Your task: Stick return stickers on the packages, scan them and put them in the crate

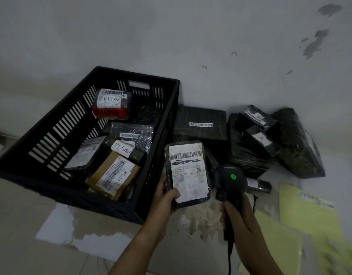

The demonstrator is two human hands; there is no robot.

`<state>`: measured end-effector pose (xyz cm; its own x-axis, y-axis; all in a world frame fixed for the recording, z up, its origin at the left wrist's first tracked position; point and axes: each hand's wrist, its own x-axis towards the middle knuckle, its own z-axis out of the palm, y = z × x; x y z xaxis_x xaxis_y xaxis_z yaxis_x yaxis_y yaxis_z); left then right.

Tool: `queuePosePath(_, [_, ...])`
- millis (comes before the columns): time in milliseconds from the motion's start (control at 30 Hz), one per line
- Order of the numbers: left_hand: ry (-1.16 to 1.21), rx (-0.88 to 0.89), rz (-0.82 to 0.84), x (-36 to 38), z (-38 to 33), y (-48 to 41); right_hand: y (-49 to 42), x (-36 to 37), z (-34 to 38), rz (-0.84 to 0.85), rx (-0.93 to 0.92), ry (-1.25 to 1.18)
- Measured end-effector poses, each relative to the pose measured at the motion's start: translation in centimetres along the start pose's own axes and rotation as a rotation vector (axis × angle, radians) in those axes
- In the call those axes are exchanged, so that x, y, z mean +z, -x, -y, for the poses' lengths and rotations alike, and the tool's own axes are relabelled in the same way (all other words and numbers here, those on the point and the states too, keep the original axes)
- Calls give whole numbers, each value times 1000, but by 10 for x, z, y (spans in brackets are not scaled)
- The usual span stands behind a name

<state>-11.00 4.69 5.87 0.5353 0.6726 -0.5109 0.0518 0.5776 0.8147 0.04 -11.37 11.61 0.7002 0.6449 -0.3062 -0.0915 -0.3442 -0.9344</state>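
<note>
My left hand (166,194) grips a black wrapped package (186,172) by its lower left corner, white barcode label facing up. My right hand (237,217) holds a black barcode scanner (231,180) by the handle, its head just right of the package with a green light lit. The black slatted crate (87,175) stands at left and holds several packages, three of them with white stickers reading RETURN (111,99). More black wrapped packages (250,143) lie in a pile against the wall on the right.
Yellow-green paper sheets (306,213) lie on the floor at lower right. A torn white paper patch (60,223) lies in front of the crate. The grey wall, stained at upper right, closes the space behind everything. The scanner's cable hangs down toward me.
</note>
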Motion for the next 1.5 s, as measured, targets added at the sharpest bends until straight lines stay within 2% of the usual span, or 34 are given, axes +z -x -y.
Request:
queuePosePath(233, [-107,26,-18,1,-7,14,-44,-13,-78,39,81,371])
queuePosePath(467, [-71,-16,37,-1,-3,16,-65,6,-133,161,61,500])
queuePosePath(867, [-110,-93,42,5,9,28,-81,22,-189,167,-29,877])
queuePosePath(1133, [-154,-128,59,33,41,34,-66,3,-202,174,-56,667])
queuePosePath(1200, [-160,-124,72,45,49,37,-56,-9,-203,171,-136,720])
queuePosePath(1300, [-158,-130,64,69,63,41,-41,-38,-197,219,-169,806])
queuePosePath(1500, [-152,-178,66,129,94,54,-6,-124,-198,208,-139,707])
